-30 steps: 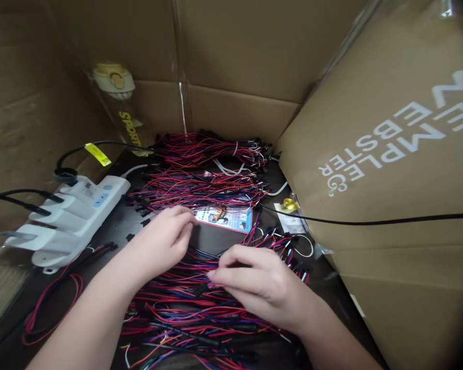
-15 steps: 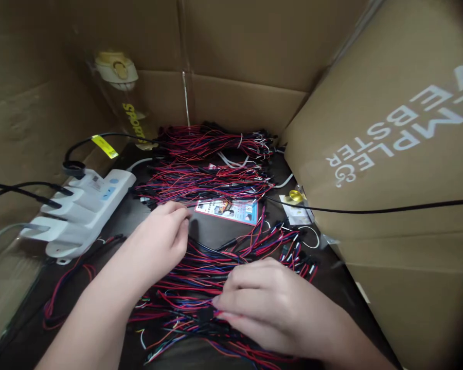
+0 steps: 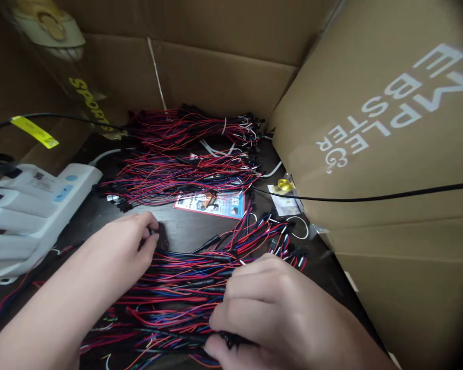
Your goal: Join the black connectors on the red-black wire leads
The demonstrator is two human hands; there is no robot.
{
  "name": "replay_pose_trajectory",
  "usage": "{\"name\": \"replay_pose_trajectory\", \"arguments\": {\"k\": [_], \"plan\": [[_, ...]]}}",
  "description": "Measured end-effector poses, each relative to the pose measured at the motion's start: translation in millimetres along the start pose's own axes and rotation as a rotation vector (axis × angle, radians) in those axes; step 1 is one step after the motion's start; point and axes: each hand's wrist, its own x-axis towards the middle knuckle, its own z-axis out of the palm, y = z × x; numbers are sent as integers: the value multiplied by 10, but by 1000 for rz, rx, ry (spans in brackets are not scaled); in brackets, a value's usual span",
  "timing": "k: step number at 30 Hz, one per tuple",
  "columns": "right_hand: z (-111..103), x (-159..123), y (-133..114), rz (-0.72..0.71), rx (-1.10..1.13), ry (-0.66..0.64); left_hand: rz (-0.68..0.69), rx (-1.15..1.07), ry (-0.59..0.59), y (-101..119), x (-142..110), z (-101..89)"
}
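Note:
My right hand (image 3: 272,308) is closed, thumb and fingers pinching a black-sleeved wire harness (image 3: 170,335) at the near edge of a spread of red, blue and black wires (image 3: 173,295). The part inside the fingers is mostly hidden. At the far left of that spread, my left hand (image 3: 133,239) hovers low with curled fingers pressed together. A small dark bit shows at its fingertips, too unclear to name. Beyond the hands lie two more bundles of wires, a middle one (image 3: 189,172) and a rear one (image 3: 177,128).
A white power strip (image 3: 75,192) stands on the left. Behind it is a clear bottle with a yellow lid (image 3: 50,28). A printed card (image 3: 224,204) lies under the middle bundle. Cardboard walls (image 3: 224,61) enclose the table, and a black cord (image 3: 351,199) crosses on the right.
The view has shifted, so the power strip and bottle appear further left. My right hand has come nearer along the wires, and my left hand appears further left and lower.

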Motion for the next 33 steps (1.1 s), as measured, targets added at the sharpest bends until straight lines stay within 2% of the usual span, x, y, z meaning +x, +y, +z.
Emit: {"name": "replay_pose_trajectory", "arguments": {"k": [3,5,7,9,12,14,16,18,19,21,24,26,30,33], "plan": [[-39,-2,-38,22,39,-87,-23,1,-1,15,-10,21],[-51,-11,-59,102,105,-143,-20,4,-1,30,-13,25],[-48,-26,-78,197,153,-160,1,16,4,41,-20,27],[-41,-36,-93,228,160,-157,22,39,31,46,-34,36],[-68,-29,-81,205,174,-48,15,81,27,48,-54,57],[-119,-20,-12,266,184,78,-12,101,5,54,-56,65],[-177,-18,127,413,164,201,-30,107,-15,66,-47,62],[-220,-26,318,647,76,288,-42,104,-30,79,-38,47],[-231,-29,415,752,3,270,-43,101,-35,85,-36,37],[-232,-23,579,872,-131,240,-40,92,-35,95,-39,16],[-192,19,699,926,-138,160,-13,82,-45,102,-53,1],[-154,53,725,961,-77,160,7,77,-50,105,-59,4],[-110,90,774,1044,130,262,55,42,-62,111,-62,12],[-144,86,763,1056,334,340,78,20,-74,113,-72,-3]]}}
